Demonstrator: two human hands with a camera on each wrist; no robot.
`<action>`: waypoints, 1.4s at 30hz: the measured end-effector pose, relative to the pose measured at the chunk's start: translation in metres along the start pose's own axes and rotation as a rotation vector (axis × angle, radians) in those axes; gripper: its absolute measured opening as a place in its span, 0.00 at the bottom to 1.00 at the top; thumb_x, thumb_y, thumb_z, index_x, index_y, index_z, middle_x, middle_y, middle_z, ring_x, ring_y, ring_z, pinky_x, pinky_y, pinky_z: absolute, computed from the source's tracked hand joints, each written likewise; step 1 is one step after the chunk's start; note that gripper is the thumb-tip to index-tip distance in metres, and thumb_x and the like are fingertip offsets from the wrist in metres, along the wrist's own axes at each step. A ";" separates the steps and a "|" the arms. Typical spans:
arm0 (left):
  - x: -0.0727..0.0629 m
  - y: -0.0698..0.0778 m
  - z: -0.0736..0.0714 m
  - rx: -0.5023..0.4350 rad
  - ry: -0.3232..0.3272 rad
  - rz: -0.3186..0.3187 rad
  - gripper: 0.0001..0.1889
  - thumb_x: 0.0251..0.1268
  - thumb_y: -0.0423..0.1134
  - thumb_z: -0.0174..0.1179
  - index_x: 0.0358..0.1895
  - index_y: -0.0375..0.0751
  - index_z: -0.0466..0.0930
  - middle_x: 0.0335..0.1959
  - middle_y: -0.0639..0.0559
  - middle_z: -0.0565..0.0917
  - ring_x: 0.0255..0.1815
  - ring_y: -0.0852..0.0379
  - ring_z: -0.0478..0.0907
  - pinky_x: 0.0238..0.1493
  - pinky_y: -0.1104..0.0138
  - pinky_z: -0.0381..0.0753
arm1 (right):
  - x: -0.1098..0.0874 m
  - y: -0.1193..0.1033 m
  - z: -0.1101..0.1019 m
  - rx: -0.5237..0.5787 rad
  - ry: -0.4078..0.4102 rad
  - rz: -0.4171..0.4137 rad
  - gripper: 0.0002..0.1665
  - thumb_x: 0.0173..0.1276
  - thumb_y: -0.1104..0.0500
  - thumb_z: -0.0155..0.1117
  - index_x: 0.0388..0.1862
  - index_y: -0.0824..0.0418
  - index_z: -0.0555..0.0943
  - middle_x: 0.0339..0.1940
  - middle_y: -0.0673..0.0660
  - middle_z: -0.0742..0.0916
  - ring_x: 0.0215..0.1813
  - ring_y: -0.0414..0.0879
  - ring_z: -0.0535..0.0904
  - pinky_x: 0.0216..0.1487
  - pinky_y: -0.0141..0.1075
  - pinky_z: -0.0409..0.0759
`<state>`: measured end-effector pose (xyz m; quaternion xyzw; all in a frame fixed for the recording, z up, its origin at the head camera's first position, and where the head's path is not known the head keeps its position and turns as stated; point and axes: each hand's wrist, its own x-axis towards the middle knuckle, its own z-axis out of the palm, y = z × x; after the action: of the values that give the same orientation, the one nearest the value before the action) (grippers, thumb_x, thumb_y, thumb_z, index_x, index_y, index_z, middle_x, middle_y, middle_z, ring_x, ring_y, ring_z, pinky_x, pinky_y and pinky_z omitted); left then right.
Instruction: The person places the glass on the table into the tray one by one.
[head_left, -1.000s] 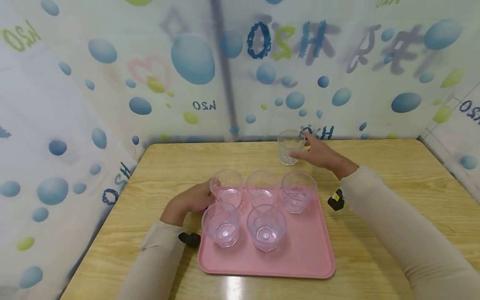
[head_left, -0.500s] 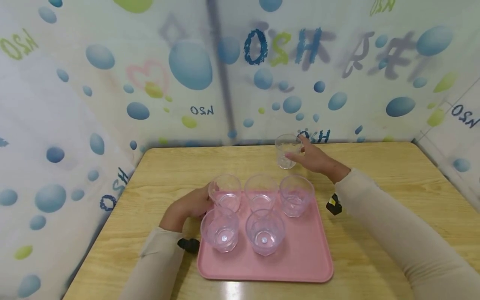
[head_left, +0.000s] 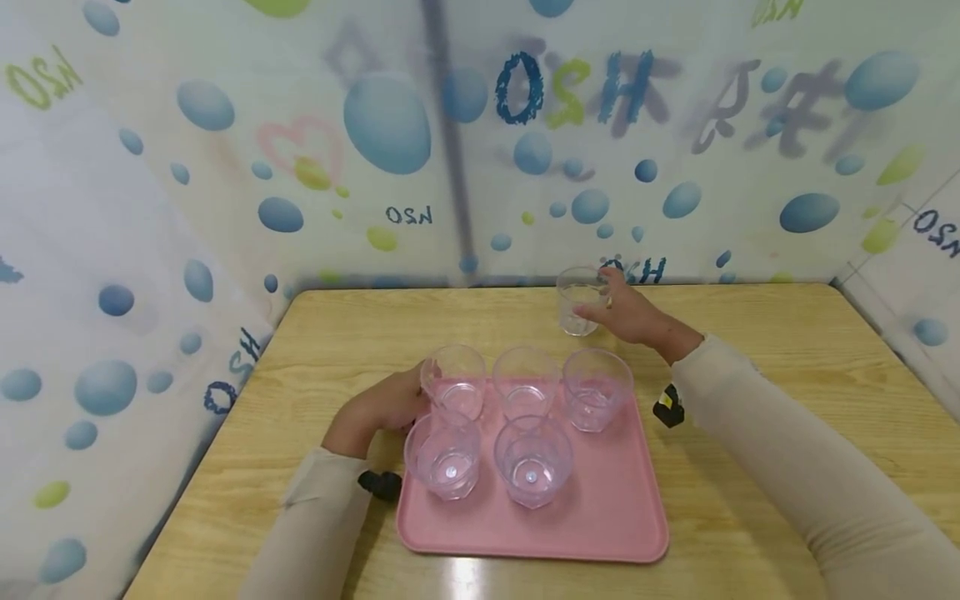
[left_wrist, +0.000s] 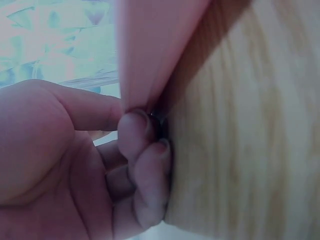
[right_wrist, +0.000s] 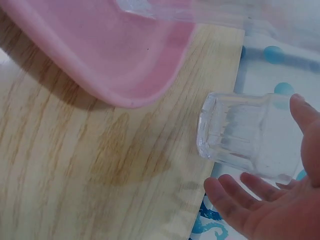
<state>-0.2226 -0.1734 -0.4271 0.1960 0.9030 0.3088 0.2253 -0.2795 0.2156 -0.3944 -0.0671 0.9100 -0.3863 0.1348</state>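
Observation:
My left hand [head_left: 397,398] holds the left edge of a pink tray [head_left: 607,508]. In the left wrist view the thumb [left_wrist: 95,107] lies on the tray's inner side and the fingertips [left_wrist: 140,132] are curled at its outer rim, close to the wood. Several clear plastic cups stand upright on the tray, among them a front left cup [head_left: 450,467] and a front middle cup [head_left: 532,471]. Behind the tray, a lone clear cup [head_left: 577,304] stands on the table. My right hand [head_left: 633,312] is around its right side, thumb and fingers spread, with a gap between fingers and cup [right_wrist: 250,135].
The wooden table [head_left: 352,325] ends at a patterned backdrop [head_left: 525,200] just behind the lone cup. A back right cup [head_left: 596,392] stands at the tray's far right corner, between the tray's front area and my right hand.
The head view has shifted slightly. Both hands, the tray and the cups hold the same places.

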 end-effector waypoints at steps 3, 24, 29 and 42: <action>0.000 0.000 0.000 0.000 -0.008 -0.007 0.31 0.72 0.47 0.58 0.75 0.50 0.60 0.32 0.48 0.78 0.33 0.53 0.79 0.40 0.62 0.77 | 0.000 0.001 0.001 0.016 0.009 -0.006 0.60 0.75 0.39 0.56 0.80 0.64 0.29 0.80 0.73 0.55 0.76 0.71 0.59 0.72 0.63 0.62; 0.000 -0.002 -0.002 0.036 -0.004 0.034 0.33 0.72 0.52 0.57 0.76 0.50 0.57 0.66 0.47 0.76 0.64 0.46 0.75 0.69 0.45 0.70 | -0.007 0.004 0.004 0.066 0.075 -0.033 0.62 0.71 0.39 0.62 0.82 0.60 0.33 0.81 0.65 0.58 0.77 0.72 0.56 0.72 0.63 0.62; 0.001 -0.001 -0.002 0.033 -0.012 0.013 0.34 0.72 0.48 0.57 0.77 0.49 0.56 0.56 0.46 0.80 0.52 0.48 0.77 0.60 0.51 0.76 | -0.012 0.007 0.004 0.067 0.097 -0.021 0.59 0.70 0.40 0.64 0.83 0.58 0.38 0.81 0.64 0.60 0.75 0.71 0.62 0.70 0.62 0.67; 0.002 -0.004 -0.001 -0.003 -0.026 -0.005 0.31 0.71 0.47 0.59 0.74 0.52 0.60 0.34 0.47 0.80 0.36 0.51 0.79 0.43 0.60 0.78 | -0.038 0.010 -0.013 0.072 0.193 -0.016 0.63 0.63 0.36 0.69 0.83 0.58 0.44 0.80 0.62 0.63 0.70 0.64 0.69 0.58 0.56 0.77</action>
<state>-0.2251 -0.1759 -0.4295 0.1972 0.9000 0.3071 0.2382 -0.2477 0.2394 -0.3857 -0.0321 0.9038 -0.4243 0.0455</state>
